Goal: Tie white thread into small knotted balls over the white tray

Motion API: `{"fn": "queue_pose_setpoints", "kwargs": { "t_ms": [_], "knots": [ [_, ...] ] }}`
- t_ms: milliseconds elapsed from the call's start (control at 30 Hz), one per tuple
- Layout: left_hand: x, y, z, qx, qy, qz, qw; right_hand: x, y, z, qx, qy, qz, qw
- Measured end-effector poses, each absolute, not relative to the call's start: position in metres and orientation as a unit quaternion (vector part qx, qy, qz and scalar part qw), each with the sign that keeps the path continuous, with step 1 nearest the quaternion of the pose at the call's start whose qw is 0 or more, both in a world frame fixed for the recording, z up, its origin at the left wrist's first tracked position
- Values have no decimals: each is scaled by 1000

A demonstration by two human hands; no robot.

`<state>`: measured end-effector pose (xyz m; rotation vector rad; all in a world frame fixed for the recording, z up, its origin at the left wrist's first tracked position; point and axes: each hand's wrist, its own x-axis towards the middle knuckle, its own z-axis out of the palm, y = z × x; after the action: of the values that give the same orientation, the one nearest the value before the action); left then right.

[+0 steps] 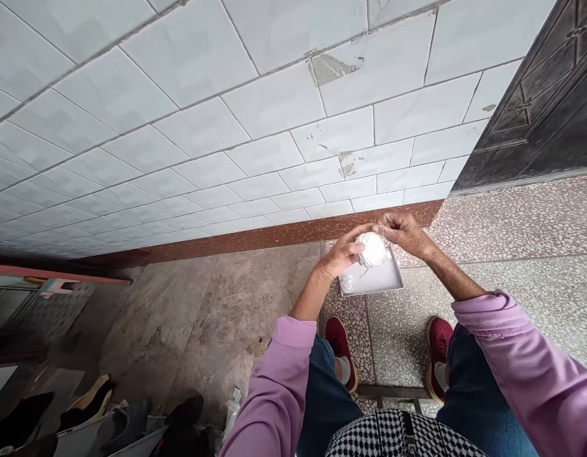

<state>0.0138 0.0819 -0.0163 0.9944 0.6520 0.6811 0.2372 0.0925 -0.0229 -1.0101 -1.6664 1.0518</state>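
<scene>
My left hand (343, 252) is closed around a ball of white yarn (372, 249), its thumb lying across the ball's near side. At the ball's upper right edge, the fingers of my right hand (403, 233) are pinched together on what looks like a strand of the yarn, too fine to see clearly. Both hands nearly touch above the ball. Below them, a shallow white box (381, 280) rests on the floor between my feet. In its left corner sits a smaller bundle of white yarn (347, 283), and a loose strand lies near it.
A white tiled wall (274, 120) rises in front, with a brown skirting along its base. The dark door (550, 95) stands at the right. My red shoes (339, 349) flank the box. Several shoes (88, 400) and a low rack are at the lower left.
</scene>
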Motion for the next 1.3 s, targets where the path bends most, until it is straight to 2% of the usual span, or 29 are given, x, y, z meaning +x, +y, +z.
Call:
{"fn": "queue_pose_setpoints", "kwargs": {
  "t_ms": [367,600,833,1067,1300],
  "knots": [
    [6,90,-12,351,340,481,728,220,90,-28,-431,-715,397,380],
    [5,97,-19,269,379,554,691,207,76,-26,-433,-779,342,299],
    [23,103,-30,230,401,571,678,200,63,-25,-451,-813,296,218],
    [26,107,-27,222,383,549,709,217,75,-24,-519,-822,216,95],
    [19,103,-32,269,429,530,680,204,68,-21,-509,-830,227,30]
  ]
}}
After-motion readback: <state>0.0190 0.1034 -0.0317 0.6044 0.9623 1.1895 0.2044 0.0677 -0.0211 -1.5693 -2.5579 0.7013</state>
